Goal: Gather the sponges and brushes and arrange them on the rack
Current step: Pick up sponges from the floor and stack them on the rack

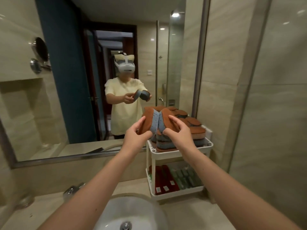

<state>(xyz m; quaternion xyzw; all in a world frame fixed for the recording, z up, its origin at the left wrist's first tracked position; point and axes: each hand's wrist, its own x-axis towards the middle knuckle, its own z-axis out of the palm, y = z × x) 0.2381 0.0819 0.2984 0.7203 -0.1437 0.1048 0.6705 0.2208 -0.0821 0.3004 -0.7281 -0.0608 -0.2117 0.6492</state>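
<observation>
Gripped in left hand (137,136): oval orange-brown-and-blue foam sponge (147,123). Long axis near upright, blue foam face turned right. Set foam to foam against it, touching: second oval sponge (167,116), pinched in right hand (180,132), scrub side outward, tops leaning together. Both held above left edge of white plastic two-tier rack (166,152). Stacked matching sponges (197,131) on top tier.
</observation>
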